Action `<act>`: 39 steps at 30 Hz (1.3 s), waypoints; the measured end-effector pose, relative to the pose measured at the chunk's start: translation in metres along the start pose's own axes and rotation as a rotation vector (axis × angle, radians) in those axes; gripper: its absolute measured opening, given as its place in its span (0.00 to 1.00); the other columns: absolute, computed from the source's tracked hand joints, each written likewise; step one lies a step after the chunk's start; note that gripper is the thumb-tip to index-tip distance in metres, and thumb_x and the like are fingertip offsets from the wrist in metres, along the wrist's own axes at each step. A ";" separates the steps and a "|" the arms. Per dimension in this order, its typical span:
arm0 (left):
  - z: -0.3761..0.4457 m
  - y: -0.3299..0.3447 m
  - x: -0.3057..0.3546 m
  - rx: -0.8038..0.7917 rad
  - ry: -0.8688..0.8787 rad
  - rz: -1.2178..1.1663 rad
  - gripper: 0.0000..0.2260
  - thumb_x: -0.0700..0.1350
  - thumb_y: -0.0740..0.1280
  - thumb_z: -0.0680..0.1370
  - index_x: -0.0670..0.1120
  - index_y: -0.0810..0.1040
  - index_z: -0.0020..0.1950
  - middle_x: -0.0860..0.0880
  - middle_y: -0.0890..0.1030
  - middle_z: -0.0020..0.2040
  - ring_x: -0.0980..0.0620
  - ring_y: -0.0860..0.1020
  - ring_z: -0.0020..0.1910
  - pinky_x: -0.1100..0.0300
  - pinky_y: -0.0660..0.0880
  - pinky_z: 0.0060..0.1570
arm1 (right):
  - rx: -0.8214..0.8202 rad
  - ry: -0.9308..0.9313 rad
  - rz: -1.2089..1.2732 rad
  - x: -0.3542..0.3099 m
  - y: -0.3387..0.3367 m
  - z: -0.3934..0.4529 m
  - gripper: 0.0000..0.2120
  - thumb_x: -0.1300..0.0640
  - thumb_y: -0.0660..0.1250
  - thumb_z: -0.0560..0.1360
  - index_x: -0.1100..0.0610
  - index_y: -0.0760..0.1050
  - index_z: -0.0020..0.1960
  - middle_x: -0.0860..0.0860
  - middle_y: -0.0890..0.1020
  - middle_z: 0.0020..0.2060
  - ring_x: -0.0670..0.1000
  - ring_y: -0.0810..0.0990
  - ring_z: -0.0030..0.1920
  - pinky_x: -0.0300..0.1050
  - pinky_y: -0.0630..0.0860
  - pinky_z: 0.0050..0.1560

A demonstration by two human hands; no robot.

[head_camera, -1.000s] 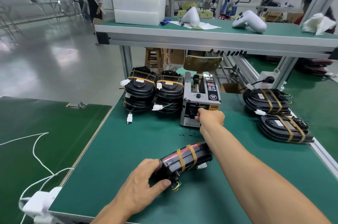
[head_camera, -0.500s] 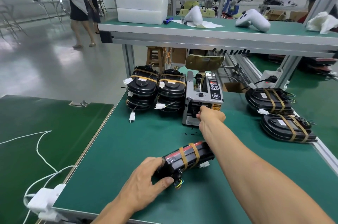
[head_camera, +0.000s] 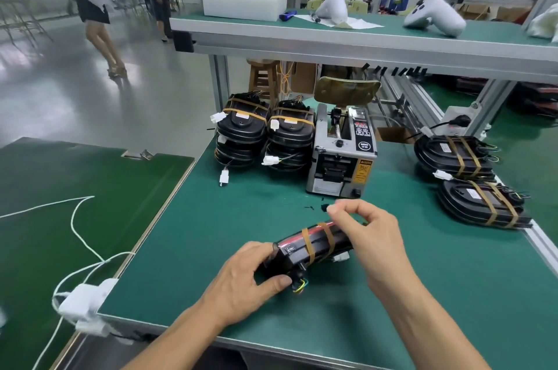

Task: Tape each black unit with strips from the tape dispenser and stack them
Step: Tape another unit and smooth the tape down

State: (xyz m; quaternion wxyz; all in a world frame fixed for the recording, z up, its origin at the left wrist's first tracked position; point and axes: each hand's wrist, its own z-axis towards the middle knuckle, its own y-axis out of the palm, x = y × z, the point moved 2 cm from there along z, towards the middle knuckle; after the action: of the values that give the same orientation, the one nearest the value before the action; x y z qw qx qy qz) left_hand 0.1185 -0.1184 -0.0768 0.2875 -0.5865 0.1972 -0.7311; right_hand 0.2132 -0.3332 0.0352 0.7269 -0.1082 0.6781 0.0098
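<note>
A black unit (head_camera: 305, 250) with a red edge and two amber tape bands stands on its side on the green mat. My left hand (head_camera: 241, 282) grips its near end. My right hand (head_camera: 365, 234) hovers over its far end, thumb and forefinger pinched together near the top; a tape strip between them is too faint to confirm. The grey tape dispenser (head_camera: 341, 155) stands behind. Two stacks of taped units (head_camera: 241, 131) (head_camera: 291, 135) sit to its left. Two more taped units (head_camera: 456, 157) (head_camera: 483, 203) lie at the right.
The green mat's left edge (head_camera: 157, 218) drops to a lower dark green table with a white cable (head_camera: 75, 218) and a white adapter (head_camera: 87, 303). An upper shelf (head_camera: 332, 43) overhangs the back. Two people walk in the aisle at far left.
My right hand has come back from the dispenser's outlet to the unit in my left hand. The view has tilted a little; the people in the aisle have walked on.
</note>
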 end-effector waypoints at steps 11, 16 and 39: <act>-0.002 -0.001 0.005 -0.015 -0.018 -0.007 0.32 0.76 0.63 0.75 0.50 0.81 0.60 0.59 0.80 0.52 0.58 0.77 0.56 0.55 0.76 0.58 | -0.050 -0.067 -0.179 0.006 0.036 -0.061 0.06 0.50 0.74 0.75 0.39 0.84 0.41 0.34 0.69 0.74 0.33 0.46 0.80 0.59 0.45 0.82; -0.002 0.001 0.002 0.002 -0.002 0.001 0.26 0.76 0.63 0.75 0.55 0.78 0.56 0.62 0.78 0.52 0.60 0.76 0.54 0.55 0.77 0.56 | -0.062 -0.079 -0.206 0.010 0.036 -0.060 0.06 0.51 0.74 0.75 0.42 0.83 0.41 0.34 0.68 0.75 0.33 0.45 0.80 0.60 0.46 0.82; -0.001 0.002 0.000 0.003 0.012 -0.002 0.28 0.75 0.64 0.76 0.52 0.79 0.56 0.59 0.78 0.50 0.59 0.76 0.53 0.53 0.77 0.55 | 0.000 -0.112 -0.296 0.009 0.041 -0.065 0.07 0.53 0.74 0.73 0.41 0.80 0.44 0.38 0.69 0.76 0.36 0.46 0.81 0.61 0.48 0.81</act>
State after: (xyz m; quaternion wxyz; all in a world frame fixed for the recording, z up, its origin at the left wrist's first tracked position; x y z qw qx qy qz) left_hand 0.1175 -0.1200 -0.0780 0.2864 -0.5819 0.1972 -0.7352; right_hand 0.1435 -0.3052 0.0165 0.7571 -0.2065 0.6130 -0.0914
